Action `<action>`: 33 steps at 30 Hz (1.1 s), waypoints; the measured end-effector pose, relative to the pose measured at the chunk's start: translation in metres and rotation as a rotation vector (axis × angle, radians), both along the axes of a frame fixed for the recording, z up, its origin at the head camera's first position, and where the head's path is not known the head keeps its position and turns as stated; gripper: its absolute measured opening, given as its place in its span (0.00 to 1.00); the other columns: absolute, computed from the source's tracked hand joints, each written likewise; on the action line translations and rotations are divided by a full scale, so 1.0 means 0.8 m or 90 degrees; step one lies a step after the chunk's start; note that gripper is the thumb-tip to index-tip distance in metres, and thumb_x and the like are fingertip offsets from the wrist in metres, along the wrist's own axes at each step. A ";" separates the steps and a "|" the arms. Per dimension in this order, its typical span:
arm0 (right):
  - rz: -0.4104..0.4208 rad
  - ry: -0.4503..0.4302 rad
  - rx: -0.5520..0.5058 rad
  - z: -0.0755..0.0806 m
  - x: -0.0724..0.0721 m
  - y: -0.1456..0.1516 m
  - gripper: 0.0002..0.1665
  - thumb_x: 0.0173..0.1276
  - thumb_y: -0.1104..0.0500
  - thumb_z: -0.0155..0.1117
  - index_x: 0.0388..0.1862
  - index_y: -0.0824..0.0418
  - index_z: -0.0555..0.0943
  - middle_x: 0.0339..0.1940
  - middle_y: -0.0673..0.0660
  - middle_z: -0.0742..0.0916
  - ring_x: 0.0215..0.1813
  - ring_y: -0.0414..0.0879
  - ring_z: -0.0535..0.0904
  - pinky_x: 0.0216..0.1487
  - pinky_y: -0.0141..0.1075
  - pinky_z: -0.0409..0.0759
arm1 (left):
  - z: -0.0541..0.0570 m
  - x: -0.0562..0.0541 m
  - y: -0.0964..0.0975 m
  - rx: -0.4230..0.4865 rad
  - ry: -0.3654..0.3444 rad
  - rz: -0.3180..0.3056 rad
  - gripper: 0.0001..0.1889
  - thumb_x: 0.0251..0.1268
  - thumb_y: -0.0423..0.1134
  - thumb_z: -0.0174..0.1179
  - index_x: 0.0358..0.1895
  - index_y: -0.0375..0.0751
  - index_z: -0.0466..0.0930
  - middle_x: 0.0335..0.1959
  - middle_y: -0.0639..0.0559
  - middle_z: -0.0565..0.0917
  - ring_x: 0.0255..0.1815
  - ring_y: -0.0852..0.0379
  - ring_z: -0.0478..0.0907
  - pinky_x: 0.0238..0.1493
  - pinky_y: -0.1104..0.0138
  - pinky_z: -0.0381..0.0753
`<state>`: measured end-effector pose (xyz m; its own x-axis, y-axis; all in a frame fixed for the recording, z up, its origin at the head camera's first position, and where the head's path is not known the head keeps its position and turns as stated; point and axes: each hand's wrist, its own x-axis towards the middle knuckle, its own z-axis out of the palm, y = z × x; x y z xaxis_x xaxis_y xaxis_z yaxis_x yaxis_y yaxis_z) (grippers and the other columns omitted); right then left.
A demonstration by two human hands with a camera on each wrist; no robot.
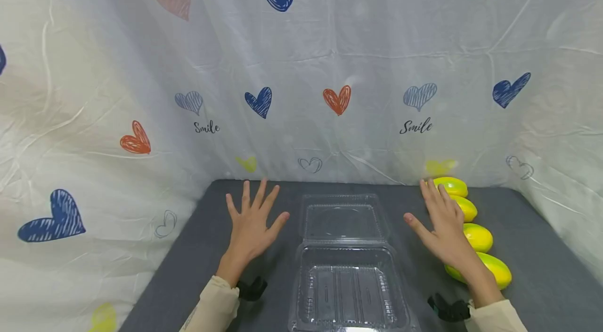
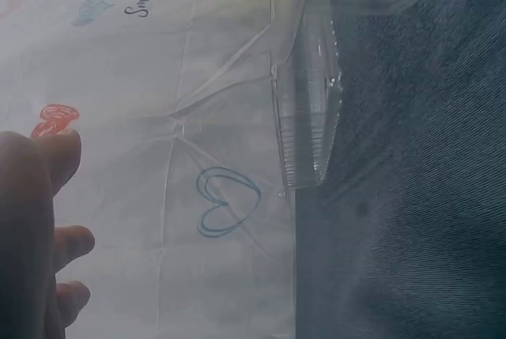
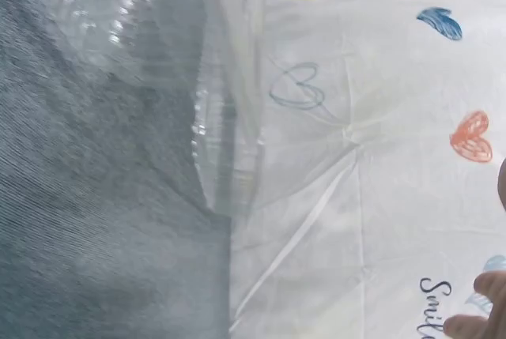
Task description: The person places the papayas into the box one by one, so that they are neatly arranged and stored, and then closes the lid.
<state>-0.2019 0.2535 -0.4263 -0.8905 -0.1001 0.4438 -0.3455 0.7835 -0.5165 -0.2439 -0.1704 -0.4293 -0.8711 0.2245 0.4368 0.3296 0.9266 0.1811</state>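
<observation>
A clear plastic clamshell box [image 1: 348, 253] lies unfolded on the grey table, its lid [image 1: 343, 219] towards the back and its ribbed tray nearer me. To the left of it my left hand [image 1: 252, 227] is held with fingers spread and nothing in them. On the other side my right hand [image 1: 443, 230] also has its fingers extended, holding nothing. Several yellow-green mango-like fruits [image 1: 479, 238] stand in a row along the right, partly covered in the head view by my right hand and forearm. The wrist views show the box [image 2: 308, 118] edge-on.
A white cloth [image 1: 301, 70] printed with hearts and "Smile" hangs behind the table and along its sides. The dark grey table cover [image 1: 188, 269] reaches back to it. Black straps [image 1: 449, 308] sit at both wrists, by cream sleeves [image 1: 494, 317].
</observation>
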 end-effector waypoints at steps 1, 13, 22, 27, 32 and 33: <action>0.007 0.001 -0.007 -0.002 0.002 -0.001 0.52 0.76 0.44 0.60 0.86 0.50 0.40 0.87 0.63 0.47 0.86 0.65 0.34 0.71 0.74 0.34 | -0.001 0.002 0.000 0.001 0.007 -0.003 0.39 0.72 0.70 0.48 0.81 0.63 0.54 0.86 0.53 0.46 0.86 0.36 0.31 0.72 0.27 0.25; 0.054 -0.075 -0.083 -0.033 0.022 -0.006 0.48 0.75 0.50 0.63 0.85 0.40 0.48 0.81 0.70 0.63 0.78 0.75 0.56 0.64 0.78 0.54 | -0.032 0.027 0.006 0.095 0.013 -0.123 0.38 0.69 0.62 0.59 0.79 0.57 0.61 0.84 0.48 0.55 0.84 0.34 0.43 0.70 0.25 0.32; 0.079 -0.085 -0.067 -0.054 0.031 -0.016 0.37 0.72 0.49 0.68 0.77 0.52 0.69 0.69 0.62 0.81 0.67 0.63 0.77 0.60 0.65 0.75 | -0.050 0.049 -0.001 0.193 -0.165 -0.327 0.41 0.64 0.49 0.68 0.79 0.64 0.59 0.83 0.54 0.56 0.82 0.35 0.54 0.65 0.23 0.53; 0.106 -0.098 -0.054 -0.062 0.032 -0.020 0.33 0.70 0.48 0.70 0.70 0.60 0.76 0.59 0.56 0.88 0.56 0.53 0.85 0.55 0.46 0.83 | -0.063 0.062 0.002 0.183 -0.261 -0.399 0.40 0.63 0.51 0.68 0.78 0.58 0.63 0.82 0.52 0.59 0.79 0.40 0.61 0.61 0.25 0.62; 0.121 -0.139 -0.057 -0.065 0.029 -0.022 0.33 0.69 0.47 0.71 0.68 0.60 0.77 0.55 0.53 0.89 0.50 0.48 0.87 0.52 0.41 0.84 | -0.071 0.064 0.006 0.162 -0.254 -0.399 0.37 0.61 0.56 0.69 0.74 0.57 0.68 0.80 0.52 0.63 0.78 0.44 0.64 0.62 0.30 0.66; 0.121 -0.149 -0.057 -0.065 0.028 -0.023 0.33 0.69 0.47 0.71 0.68 0.60 0.77 0.55 0.52 0.89 0.50 0.48 0.86 0.52 0.41 0.84 | -0.071 0.063 0.006 0.162 -0.246 -0.396 0.37 0.60 0.56 0.70 0.73 0.58 0.69 0.80 0.52 0.63 0.78 0.46 0.64 0.63 0.30 0.66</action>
